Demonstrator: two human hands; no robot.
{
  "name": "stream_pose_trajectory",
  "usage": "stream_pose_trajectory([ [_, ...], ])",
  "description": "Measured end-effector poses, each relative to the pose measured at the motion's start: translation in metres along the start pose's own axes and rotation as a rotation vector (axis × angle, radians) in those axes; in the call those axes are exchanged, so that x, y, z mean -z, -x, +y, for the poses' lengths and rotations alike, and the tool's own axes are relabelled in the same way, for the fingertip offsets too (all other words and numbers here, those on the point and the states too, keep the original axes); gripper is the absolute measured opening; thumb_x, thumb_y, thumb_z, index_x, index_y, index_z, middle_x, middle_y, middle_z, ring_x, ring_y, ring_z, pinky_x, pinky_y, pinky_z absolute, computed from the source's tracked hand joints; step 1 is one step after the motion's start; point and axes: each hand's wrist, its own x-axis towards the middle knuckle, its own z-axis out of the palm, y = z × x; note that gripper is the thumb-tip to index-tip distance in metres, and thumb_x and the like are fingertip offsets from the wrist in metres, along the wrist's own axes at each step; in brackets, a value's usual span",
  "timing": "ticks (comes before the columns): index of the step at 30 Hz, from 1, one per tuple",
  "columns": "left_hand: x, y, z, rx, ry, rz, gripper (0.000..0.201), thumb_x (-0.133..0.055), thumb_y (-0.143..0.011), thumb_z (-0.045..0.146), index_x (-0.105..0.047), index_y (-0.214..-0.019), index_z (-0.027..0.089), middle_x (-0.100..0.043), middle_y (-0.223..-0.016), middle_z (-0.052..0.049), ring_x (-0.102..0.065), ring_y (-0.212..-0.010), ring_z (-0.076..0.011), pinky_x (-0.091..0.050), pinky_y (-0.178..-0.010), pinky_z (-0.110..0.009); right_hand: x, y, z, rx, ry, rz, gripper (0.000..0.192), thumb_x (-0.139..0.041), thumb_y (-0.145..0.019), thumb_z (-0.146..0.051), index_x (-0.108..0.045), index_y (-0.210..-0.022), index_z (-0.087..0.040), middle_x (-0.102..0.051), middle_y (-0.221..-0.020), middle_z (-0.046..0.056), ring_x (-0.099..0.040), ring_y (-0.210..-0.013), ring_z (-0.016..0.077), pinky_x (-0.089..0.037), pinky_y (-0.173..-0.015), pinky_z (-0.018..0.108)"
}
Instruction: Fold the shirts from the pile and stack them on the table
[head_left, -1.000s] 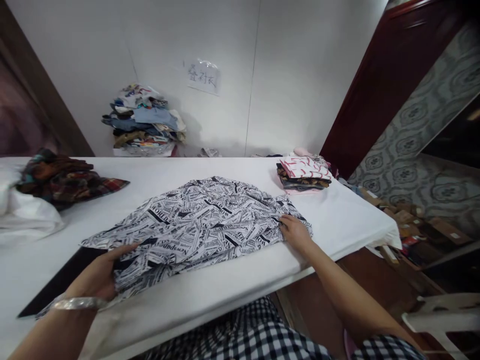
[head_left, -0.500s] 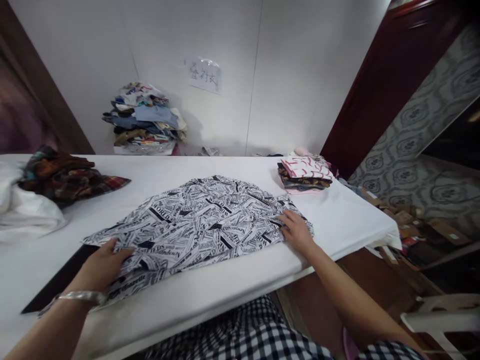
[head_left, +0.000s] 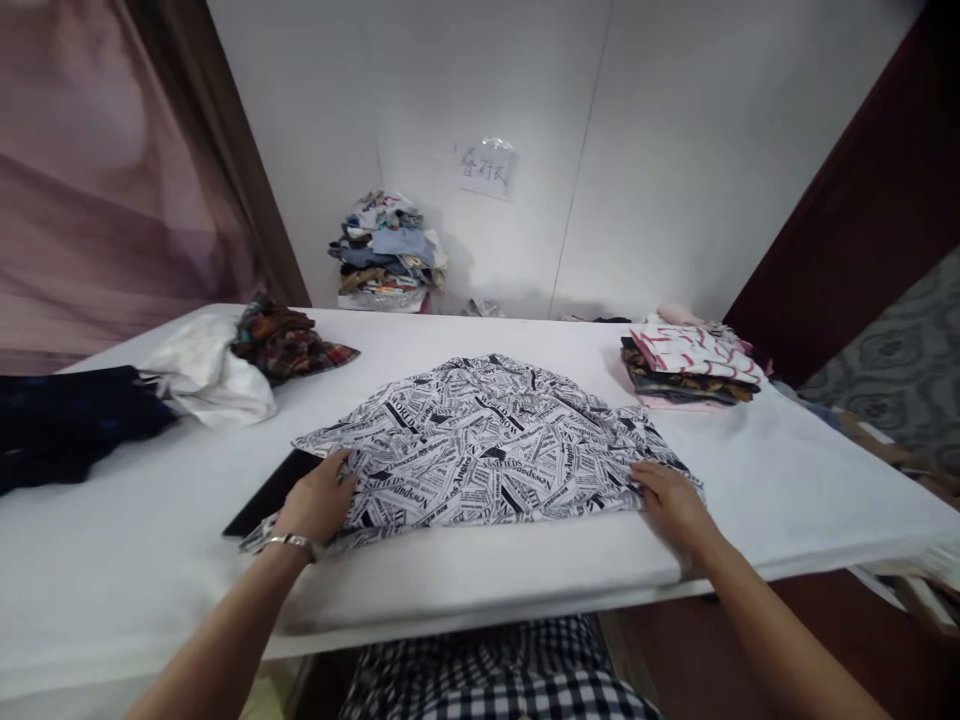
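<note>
A black-and-white newspaper-print shirt lies spread on the white-covered table, its near edge running roughly straight between my hands. My left hand grips the shirt's near left part, fingers closed on the cloth and fingertips partly hidden. At the other end, my right hand pinches the near right edge, thumb and fingers together on the fabric. A flat black piece sticks out from under the shirt's left side, just beyond my left wrist.
Folded clothes are stacked at the back right. Towards the left lie a crumpled plaid garment, a white garment and a dark navy one. A tall clothes pile stands by the wall, below a paper sign.
My view has swung left, bringing the navy garment into sight. My left hand has closed on the shirt's near left part, and the near edge now looks straighter.
</note>
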Motion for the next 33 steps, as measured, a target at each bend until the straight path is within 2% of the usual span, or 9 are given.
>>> stream_pose_trajectory([
  [3,0.007,0.006,0.006,-0.009,-0.12,-0.003,0.047,-0.036,-0.089,0.03,-0.048,-0.13,0.012,-0.057,-0.128,-0.018,-0.058,-0.112,-0.0318,-0.045,-0.093,-0.043,0.006,-0.002,-0.006,-0.018,0.028,0.008,0.039,-0.043,-0.074,-0.013,-0.074,-0.096,-0.023,-0.069,-0.111,0.008,-0.06,-0.11,0.0271,-0.042,-0.1,0.05],
  [5,0.012,0.011,0.013,-0.06,-0.178,0.089,0.048,-0.032,-0.09,0.033,-0.047,-0.131,0.012,-0.052,-0.134,-0.018,-0.057,-0.112,-0.0336,-0.047,-0.09,-0.046,0.014,-0.01,-0.019,0.014,0.004,0.058,0.039,-0.044,-0.076,-0.015,-0.072,-0.101,-0.023,-0.069,-0.113,0.007,-0.058,-0.114,0.027,-0.04,-0.101,0.051],
  [9,0.007,0.016,0.031,-0.356,-0.15,0.26,0.05,-0.036,-0.091,0.042,-0.053,-0.125,0.01,-0.053,-0.133,-0.018,-0.051,-0.12,-0.0307,-0.042,-0.099,-0.044,0.021,-0.033,-0.055,0.142,-0.122,0.129,0.036,-0.045,-0.088,-0.028,-0.065,-0.117,-0.025,-0.059,-0.129,0.007,-0.047,-0.127,0.0252,-0.036,-0.107,0.049],
  [12,-0.015,0.015,0.035,-0.564,-0.115,0.155,0.053,-0.038,-0.09,0.047,-0.053,-0.126,0.012,-0.05,-0.138,-0.016,-0.046,-0.127,-0.0277,-0.037,-0.106,-0.043,0.009,-0.046,-0.075,0.17,-0.158,-0.031,0.043,-0.047,-0.09,-0.04,-0.055,-0.131,-0.027,-0.046,-0.143,0.006,-0.034,-0.136,0.0257,-0.03,-0.11,0.05],
  [16,-0.046,0.012,0.025,-0.603,-0.235,0.004,0.054,-0.039,-0.089,0.051,-0.054,-0.128,0.017,-0.045,-0.143,-0.013,-0.04,-0.132,-0.0307,-0.034,-0.106,-0.052,-0.016,-0.046,-0.075,0.103,-0.122,-0.28,0.052,-0.045,-0.09,-0.051,-0.047,-0.137,-0.028,-0.039,-0.147,0.008,-0.031,-0.138,0.0272,-0.023,-0.112,0.055],
  [19,-0.058,0.011,0.015,-0.612,-0.275,0.022,0.053,-0.038,-0.089,0.052,-0.053,-0.13,0.021,-0.045,-0.144,-0.01,-0.039,-0.133,-0.0289,-0.032,-0.107,-0.051,-0.021,-0.043,-0.068,0.086,-0.146,-0.321,0.051,-0.045,-0.09,-0.051,-0.047,-0.136,-0.03,-0.038,-0.147,0.007,-0.03,-0.138,0.0267,-0.02,-0.112,0.055],
  [22,-0.062,0.011,0.01,-0.63,-0.286,0.062,0.054,-0.038,-0.089,0.053,-0.051,-0.132,0.023,-0.045,-0.144,-0.01,-0.039,-0.133,-0.0274,-0.03,-0.108,-0.049,-0.016,-0.054,-0.066,0.06,-0.237,-0.29,0.049,-0.047,-0.089,-0.05,-0.053,-0.132,-0.029,-0.043,-0.144,0.008,-0.036,-0.135,0.0273,-0.027,-0.111,0.053],
  [28,-0.064,0.006,0.008,-0.682,-0.305,0.065,0.054,-0.039,-0.089,0.053,-0.048,-0.135,0.025,-0.042,-0.146,-0.009,-0.038,-0.134,-0.0271,-0.03,-0.108,-0.047,-0.023,-0.137,-0.083,0.079,-0.456,-0.152,0.035,-0.05,-0.086,-0.04,-0.068,-0.112,-0.023,-0.062,-0.125,0.007,-0.055,-0.118,0.0254,-0.042,-0.101,0.044],
  [33,-0.066,0.0,0.0,-0.758,-0.297,0.074,0.056,-0.04,-0.09,0.052,-0.041,-0.14,0.026,-0.038,-0.148,-0.007,-0.035,-0.136,-0.0262,-0.03,-0.109,-0.045,-0.05,-0.24,-0.107,-0.026,-0.334,-0.195,0.033,-0.046,-0.087,-0.032,-0.069,-0.109,-0.023,-0.065,-0.12,0.005,-0.06,-0.11,0.0234,-0.048,-0.092,0.035],
])
